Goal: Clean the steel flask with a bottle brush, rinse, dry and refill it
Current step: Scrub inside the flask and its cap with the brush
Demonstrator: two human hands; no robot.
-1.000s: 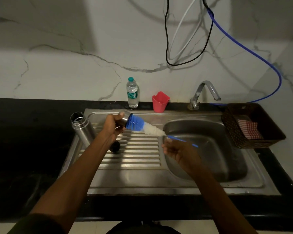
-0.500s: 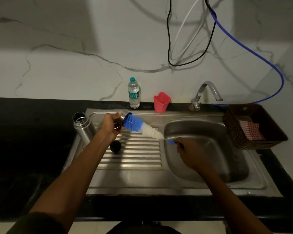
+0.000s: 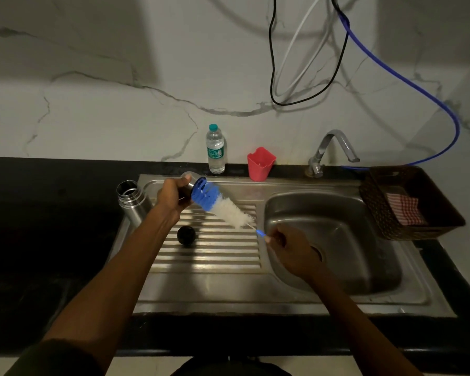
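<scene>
Steel and blue bristles meet at the left hand (image 3: 171,196), where a small steel cup (image 3: 188,183), apparently the flask's cap, is gripped with fingers curled round it and its mouth turned toward the right hand (image 3: 291,251). The bottle brush (image 3: 220,206) is held tilted between the hands, its blue bristle tip pushed into the cup's mouth and its white bristles trailing down toward the right hand, where the thin blue handle is pinched between the curled fingers. The steel flask (image 3: 132,203) is stood upright and uncapped just left of the left hand, at the edge of the ribbed draining board (image 3: 215,253). A round black stopper (image 3: 186,235) is lain on the ribs below the left hand, between the two forearms. The sink basin (image 3: 350,240) is seen under and beyond the right hand. Farther back from the hands, on the black tabletop (image 3: 38,213) by the wall, a plastic water bottle (image 3: 215,150), a red cup (image 3: 260,164) and the tap (image 3: 334,147) are found. Well right of the right hand, a dark woven basket (image 3: 375,191) is set with a checked red cloth (image 3: 404,208) inside.
</scene>
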